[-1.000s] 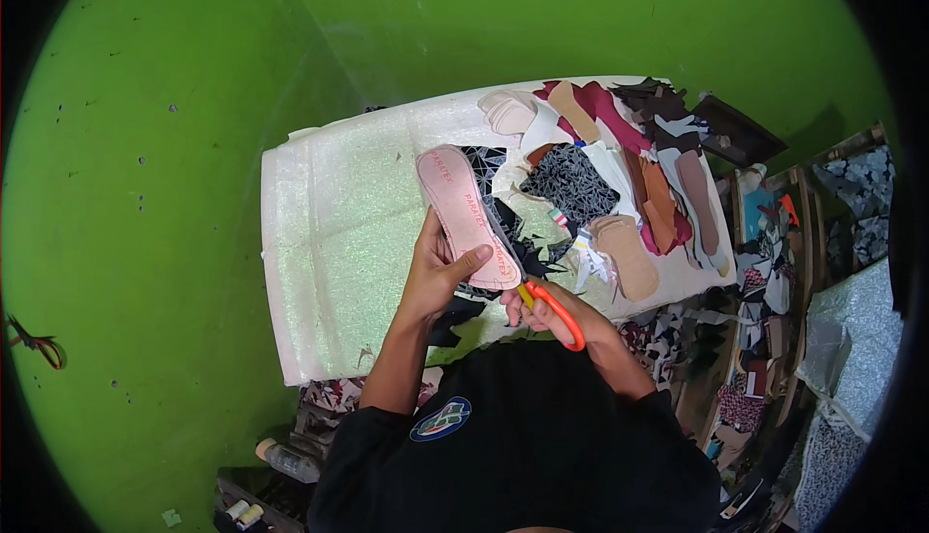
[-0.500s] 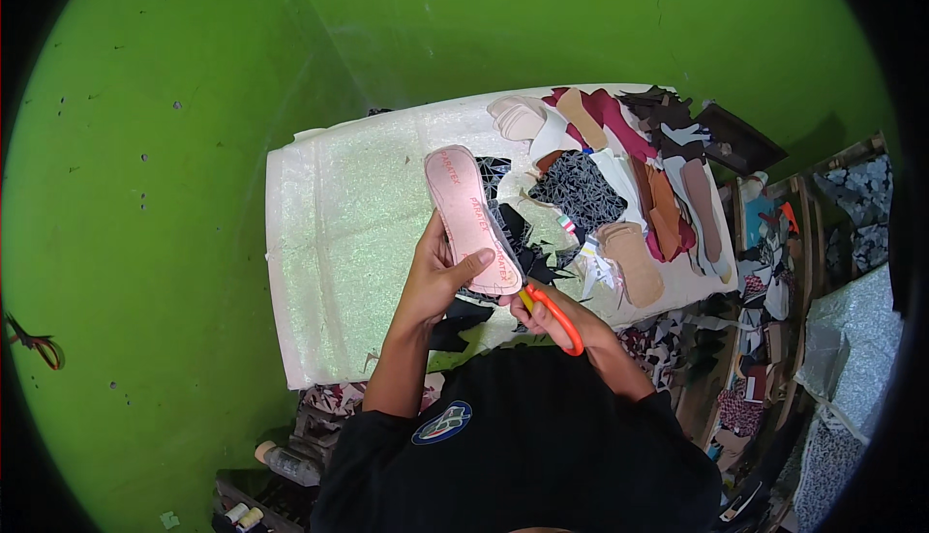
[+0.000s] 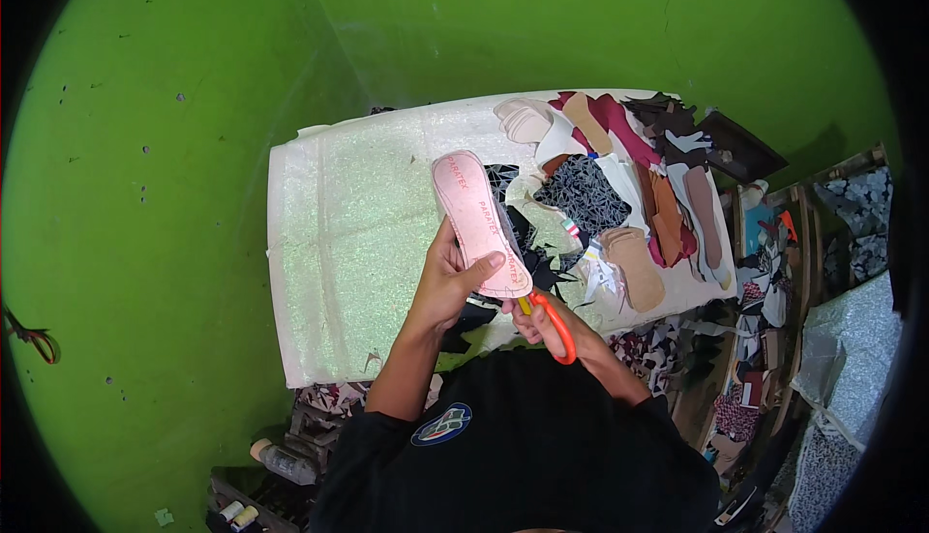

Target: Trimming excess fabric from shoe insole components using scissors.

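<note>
At the far left, a dark pair of scissors [image 3: 34,338] is seen against the green wall [image 3: 194,214]. Low on this side lie a clear bottle [image 3: 284,460] and two small spools [image 3: 239,514]. The table [image 3: 339,233] has a whitish, shiny cover, and its left part is mostly bare.

The left hand [image 3: 445,286] grips the pink sole-shaped piece [image 3: 474,214]: its thumb presses on the upper face, and the other fingers are behind, partly hidden. This piece is held above the middle of the table, tilted, with its lower end toward the right hand [image 3: 533,328]. The fingers of the right hand are closed around the orange-handled scissors [image 3: 564,344], which are at this lower end. The blades are hidden, so I cannot tell if they are apart.

Behind the piece are black scraps [image 3: 542,260], and next a dark patterned cloth [image 3: 581,192]. More to the right are beige sole-shaped pieces [image 3: 634,267] and brown strips [image 3: 666,214]. Beyond the table stands a wooden shelf [image 3: 815,233] with mixed scraps, and finally a silvery sheet [image 3: 852,335].
</note>
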The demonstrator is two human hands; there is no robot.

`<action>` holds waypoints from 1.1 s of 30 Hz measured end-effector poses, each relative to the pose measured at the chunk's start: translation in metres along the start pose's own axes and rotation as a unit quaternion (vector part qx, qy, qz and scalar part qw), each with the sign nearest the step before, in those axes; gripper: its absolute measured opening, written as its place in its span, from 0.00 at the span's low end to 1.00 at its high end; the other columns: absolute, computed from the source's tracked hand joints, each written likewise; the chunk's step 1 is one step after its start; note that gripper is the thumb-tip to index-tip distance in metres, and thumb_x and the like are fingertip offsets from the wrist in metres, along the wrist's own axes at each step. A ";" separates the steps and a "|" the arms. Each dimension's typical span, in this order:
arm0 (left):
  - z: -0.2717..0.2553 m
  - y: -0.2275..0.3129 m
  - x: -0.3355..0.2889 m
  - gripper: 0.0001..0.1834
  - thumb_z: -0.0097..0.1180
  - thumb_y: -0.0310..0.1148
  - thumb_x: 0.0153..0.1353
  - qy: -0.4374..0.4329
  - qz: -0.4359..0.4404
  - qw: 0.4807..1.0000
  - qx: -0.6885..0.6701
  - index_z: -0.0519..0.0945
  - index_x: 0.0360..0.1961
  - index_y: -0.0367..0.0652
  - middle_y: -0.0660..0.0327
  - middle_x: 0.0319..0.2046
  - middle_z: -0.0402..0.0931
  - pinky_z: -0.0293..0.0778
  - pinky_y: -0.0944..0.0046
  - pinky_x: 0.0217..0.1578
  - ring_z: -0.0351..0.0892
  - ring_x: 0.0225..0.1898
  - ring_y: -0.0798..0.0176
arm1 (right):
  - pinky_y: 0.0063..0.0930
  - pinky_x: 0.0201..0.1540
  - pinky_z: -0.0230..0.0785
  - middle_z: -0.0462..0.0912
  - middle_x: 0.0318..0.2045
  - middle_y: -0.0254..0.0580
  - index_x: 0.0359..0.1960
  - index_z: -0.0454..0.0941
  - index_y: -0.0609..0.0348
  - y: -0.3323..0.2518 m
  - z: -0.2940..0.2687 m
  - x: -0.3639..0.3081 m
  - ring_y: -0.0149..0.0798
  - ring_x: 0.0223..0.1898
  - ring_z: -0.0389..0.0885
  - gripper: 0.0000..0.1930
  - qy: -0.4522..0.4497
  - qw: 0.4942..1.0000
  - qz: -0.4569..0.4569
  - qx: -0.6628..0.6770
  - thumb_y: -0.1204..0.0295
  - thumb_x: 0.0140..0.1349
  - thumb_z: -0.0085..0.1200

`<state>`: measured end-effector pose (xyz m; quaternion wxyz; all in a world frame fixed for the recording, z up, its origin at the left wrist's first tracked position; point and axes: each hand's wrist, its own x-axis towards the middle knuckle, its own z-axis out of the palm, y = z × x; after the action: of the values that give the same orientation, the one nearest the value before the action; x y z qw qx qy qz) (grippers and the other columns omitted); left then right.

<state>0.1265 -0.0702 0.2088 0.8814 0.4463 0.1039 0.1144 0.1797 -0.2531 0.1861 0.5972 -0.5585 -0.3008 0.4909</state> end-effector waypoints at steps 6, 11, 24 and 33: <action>-0.003 0.003 -0.007 0.36 0.56 0.15 0.54 -0.004 0.008 1.000 0.011 0.55 0.62 0.39 0.56 0.42 0.75 0.78 0.65 0.41 0.79 0.40 0.65 | 0.18 0.22 0.49 0.55 0.21 0.26 0.42 0.64 0.59 -0.001 0.008 0.002 0.23 0.20 0.52 0.38 0.007 1.000 0.005 -0.023 0.31 0.54 0.36; -0.002 0.005 -0.017 0.35 0.55 0.15 0.54 -0.006 0.008 1.000 -0.007 0.55 0.62 0.39 0.56 0.42 0.75 0.78 0.65 0.40 0.79 0.40 0.66 | 0.18 0.22 0.50 0.55 0.21 0.26 0.41 0.63 0.60 -0.004 0.014 0.001 0.23 0.20 0.52 0.39 -0.001 1.000 0.013 -0.009 0.31 0.54 0.37; -0.023 0.037 -0.045 0.34 0.51 0.14 0.56 0.024 0.074 0.997 -0.009 0.53 0.62 0.39 0.56 0.41 0.75 0.77 0.65 0.40 0.78 0.40 0.66 | 0.15 0.22 0.51 0.63 0.24 0.30 0.42 0.65 0.62 -0.013 0.053 -0.002 0.22 0.21 0.57 0.44 -0.021 1.000 0.006 -0.003 0.27 0.49 0.39; -0.037 0.052 -0.062 0.33 0.53 0.16 0.56 0.054 0.096 0.994 0.012 0.54 0.61 0.36 0.55 0.40 0.76 0.77 0.67 0.38 0.79 0.37 0.68 | 0.18 0.33 0.60 0.71 0.27 0.33 0.34 0.68 0.59 -0.001 0.068 -0.018 0.25 0.29 0.66 0.17 0.113 0.992 -0.046 0.019 0.57 0.56 0.50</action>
<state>0.0512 -0.0307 0.2346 0.8542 0.4577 0.1090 0.2212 0.1124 -0.2446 0.2036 0.6596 -0.5849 -0.2469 0.4023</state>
